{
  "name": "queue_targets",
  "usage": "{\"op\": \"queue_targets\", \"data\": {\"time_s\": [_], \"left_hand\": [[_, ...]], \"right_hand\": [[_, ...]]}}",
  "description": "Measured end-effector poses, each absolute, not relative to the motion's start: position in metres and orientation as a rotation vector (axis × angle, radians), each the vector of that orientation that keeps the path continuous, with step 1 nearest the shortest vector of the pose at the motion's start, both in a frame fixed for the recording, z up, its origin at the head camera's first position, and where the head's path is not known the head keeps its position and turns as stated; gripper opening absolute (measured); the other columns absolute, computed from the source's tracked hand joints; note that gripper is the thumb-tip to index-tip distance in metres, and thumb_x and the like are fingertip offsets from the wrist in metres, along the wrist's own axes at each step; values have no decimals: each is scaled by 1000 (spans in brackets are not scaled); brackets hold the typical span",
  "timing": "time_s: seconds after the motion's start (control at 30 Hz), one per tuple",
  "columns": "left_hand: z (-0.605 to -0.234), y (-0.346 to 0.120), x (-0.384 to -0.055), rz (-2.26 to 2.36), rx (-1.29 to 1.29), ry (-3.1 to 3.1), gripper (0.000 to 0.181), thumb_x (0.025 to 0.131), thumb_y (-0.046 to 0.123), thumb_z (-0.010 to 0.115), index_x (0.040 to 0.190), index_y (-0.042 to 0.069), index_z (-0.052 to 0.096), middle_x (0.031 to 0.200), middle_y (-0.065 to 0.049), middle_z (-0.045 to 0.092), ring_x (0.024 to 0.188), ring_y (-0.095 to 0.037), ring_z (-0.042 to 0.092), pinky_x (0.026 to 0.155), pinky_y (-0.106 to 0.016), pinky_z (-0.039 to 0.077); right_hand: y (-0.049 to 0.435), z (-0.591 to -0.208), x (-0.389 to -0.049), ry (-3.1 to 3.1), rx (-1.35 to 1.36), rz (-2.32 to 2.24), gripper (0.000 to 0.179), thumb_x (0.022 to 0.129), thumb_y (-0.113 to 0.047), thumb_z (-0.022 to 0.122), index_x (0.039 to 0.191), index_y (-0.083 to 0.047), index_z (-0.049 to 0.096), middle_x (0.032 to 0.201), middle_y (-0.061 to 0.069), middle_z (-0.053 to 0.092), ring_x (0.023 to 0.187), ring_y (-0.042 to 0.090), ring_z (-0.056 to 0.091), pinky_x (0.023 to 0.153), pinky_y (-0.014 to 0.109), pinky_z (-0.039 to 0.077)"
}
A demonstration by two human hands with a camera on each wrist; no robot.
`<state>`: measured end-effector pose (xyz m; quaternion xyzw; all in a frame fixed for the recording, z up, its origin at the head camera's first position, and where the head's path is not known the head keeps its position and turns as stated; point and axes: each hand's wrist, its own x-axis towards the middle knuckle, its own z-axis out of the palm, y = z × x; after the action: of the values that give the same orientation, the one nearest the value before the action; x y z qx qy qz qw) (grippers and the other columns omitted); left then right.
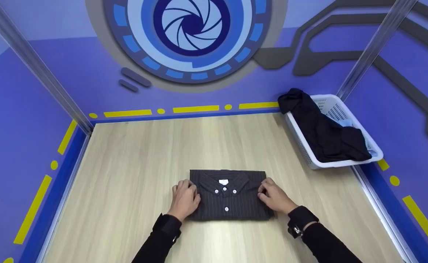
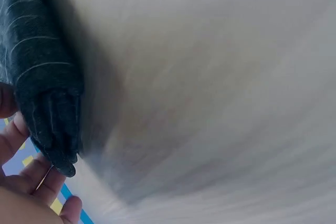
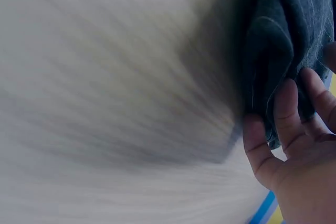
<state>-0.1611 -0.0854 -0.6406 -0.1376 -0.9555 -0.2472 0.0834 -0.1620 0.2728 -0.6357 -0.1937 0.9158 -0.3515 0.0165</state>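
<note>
A dark pinstriped shirt (image 1: 214, 204), folded into a flat rectangle, has its collar and white buttons facing up. At its left side my left hand (image 1: 184, 199) grips the folded edge with bent fingers. My right hand (image 1: 276, 197) holds the opposite side edge, thumb and fingers bent against it. In the left wrist view, fingers (image 2: 37, 171) reach around the end of the stacked layers of the shirt (image 2: 44, 66). Fingers (image 3: 286, 111) press against the folded layers of the shirt (image 3: 270, 40) in the right wrist view. Part of each hand is cut off in its wrist view.
A white plastic basket (image 1: 310, 160) stands at the back right corner of the wooden table (image 1: 133, 153). Black clothing (image 1: 319, 135) lies in it and hangs over its rim, with some light blue cloth (image 1: 346, 122) beneath. Blue-purple panels (image 1: 64, 69) enclose the table at the back and sides.
</note>
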Motion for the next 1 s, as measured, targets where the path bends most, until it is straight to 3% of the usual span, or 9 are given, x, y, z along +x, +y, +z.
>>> {"op": "queue_targets", "data": {"time_s": [0.13,0.27,0.4,0.67,0.83,1.0], "left_hand": [[-634,-83,-168,-818,-402,-2797,26,84,5,74,71,13,53,88,-2,51,85,-24,52,86,-45,43],[-626,-80,-174,-895,-412,-2734,20,84,-3,73,79,9,59,89,-2,50,81,-21,57,80,-39,52],[-622,-76,-178,-903,-432,-2721,15,85,-6,71,89,6,63,98,-5,52,91,-22,59,83,-38,53],[-635,-76,-178,-849,-411,-2815,19,84,3,77,101,1,69,123,-13,54,119,-36,53,101,-53,46],[-644,-83,-175,-851,-379,-2903,21,88,10,76,108,3,72,141,-20,53,132,-41,48,108,-59,40],[-649,-88,-171,-844,-374,-2954,28,94,14,72,121,7,70,148,-21,53,136,-41,48,108,-61,38]], "right_hand": [[275,-633,-162,2924,-587,-1212,16,89,1,68,82,-11,61,92,-2,53,77,8,51,68,26,47],[275,-630,-162,3034,-527,-1279,24,85,1,71,74,-16,59,84,-7,53,73,6,50,65,25,45],[276,-628,-161,3071,-435,-1298,27,86,0,72,71,-17,56,84,-7,52,74,8,50,66,25,44],[277,-632,-157,3052,-388,-1132,23,87,-2,75,76,-15,59,93,-2,51,80,12,55,71,31,50],[276,-637,-153,3008,-351,-1030,24,84,-8,83,83,-12,60,99,0,49,85,15,55,74,36,52],[278,-645,-150,3012,-340,-963,24,83,-11,86,94,-8,65,102,3,50,87,17,56,77,40,53]]}}
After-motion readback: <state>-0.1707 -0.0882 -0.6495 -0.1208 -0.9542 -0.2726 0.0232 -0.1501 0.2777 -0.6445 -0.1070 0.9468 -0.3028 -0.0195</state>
